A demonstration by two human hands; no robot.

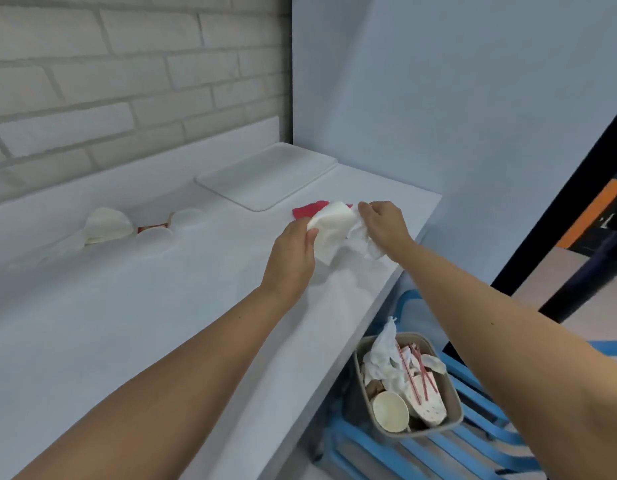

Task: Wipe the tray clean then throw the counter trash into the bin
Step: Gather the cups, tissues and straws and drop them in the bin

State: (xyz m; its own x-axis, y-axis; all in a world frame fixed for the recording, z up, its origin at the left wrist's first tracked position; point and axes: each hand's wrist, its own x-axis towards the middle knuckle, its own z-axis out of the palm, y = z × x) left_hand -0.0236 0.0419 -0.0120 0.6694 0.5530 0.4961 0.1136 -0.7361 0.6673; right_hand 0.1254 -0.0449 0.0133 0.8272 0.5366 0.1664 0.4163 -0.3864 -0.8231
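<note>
Both hands are out over the white tabletop (127, 323), just in front of the flat white rectangular plastic tray (265, 174), which sits back in the corner. It looks bare and pale and reads as wiped from here, though the glare could hide small marks. The left hand (295, 252) has its thumb and fingers pinched on a folded white paper piece (329, 230), lifted a touch off the surface near the tray's front edge. The right hand (385, 225), close beside it, has its fingers curled down round a crumpled white tissue (360, 237). Between the hands and the tray a flat red scrap (305, 210) lies on the tabletop. My read is that this is the gathering stage of the trash run. To do it well, bunch paper and tissue into one firm grip and sweep up the red scrap with the freed fingers, so nothing is left beside the tray. The beige rectangular bin (454, 403) stands below the tabletop's edge, well forward and right of the tray, on a blue slatted chair (473, 445). It is already heaped with cups, tissues and red straws, so the release wants to be low and over the middle, because light tissue can drift or slide off the pile. Well left of the tray, along the wall, pale paper cups (107, 225) lie tipped over, and they look like the next load.
</note>
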